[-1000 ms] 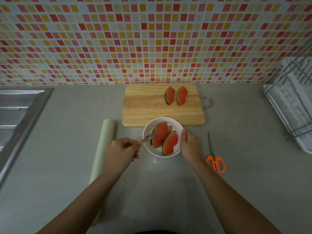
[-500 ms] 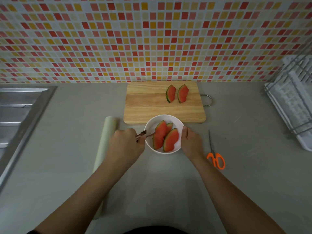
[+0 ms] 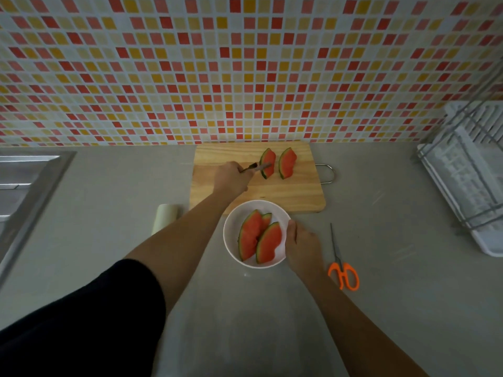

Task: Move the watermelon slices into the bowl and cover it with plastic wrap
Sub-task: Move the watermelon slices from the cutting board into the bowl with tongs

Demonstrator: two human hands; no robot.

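- The left hand (image 3: 231,177) reaches over the far side of the wooden cutting board (image 3: 253,198), its fingers curled round the handle of metal tongs (image 3: 258,167).
- The tongs' tips lie at the left board slice (image 3: 268,162); whether they have closed on it I cannot tell.
- The right board slice (image 3: 288,163) lies just beside it, apart from the tongs.
- The white bowl (image 3: 231,227) sits on the tabletop (image 3: 394,295) at the board's near edge, with three watermelon slices (image 3: 250,236) leaning together inside.
- The right hand (image 3: 302,244) grips the bowl's right rim, thumb on the edge.
- The plastic wrap roll (image 3: 166,217) lies left of the bowl, partly hidden behind the left forearm.
- Orange-handled scissors (image 3: 343,273) lie right of the right hand.
- A steel sink (image 3: 27,180) is at far left and a dish rack (image 3: 468,180) at far right.
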